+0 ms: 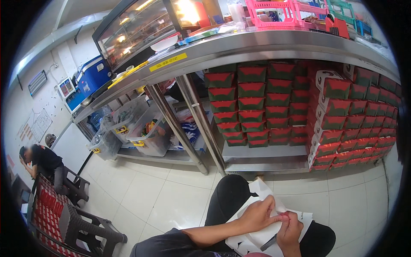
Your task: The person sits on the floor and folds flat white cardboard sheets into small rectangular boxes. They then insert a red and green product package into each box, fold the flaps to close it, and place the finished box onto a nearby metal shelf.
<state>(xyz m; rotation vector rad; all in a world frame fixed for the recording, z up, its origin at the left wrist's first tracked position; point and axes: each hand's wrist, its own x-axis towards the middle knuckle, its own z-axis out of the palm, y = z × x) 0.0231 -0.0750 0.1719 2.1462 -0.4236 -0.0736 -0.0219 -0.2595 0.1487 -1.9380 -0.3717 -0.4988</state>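
Observation:
On my lap lies a white sheet of card or paper [260, 188] with cut or folded edges, and there seems to be more than one layer. My left hand [259, 214] reaches in from the left with its fingers bent and pinches the sheet near its middle. Close against it, my right hand [289, 229] is closed on the same sheet, the thumbs almost meeting. A dark narrow strip [269, 243] shows beside my right wrist; I cannot tell if it is printed or a separate piece. My fingers hide the fold between them.
A steel counter [257, 43] stands ahead, with stacked red-and-green boxes [252, 103] and clear plastic bins [150, 137] underneath. Pink baskets [274, 13] stand on top. At the left a person [47, 165] sits near a dark plastic stool [92, 225] and more red boxes [47, 201].

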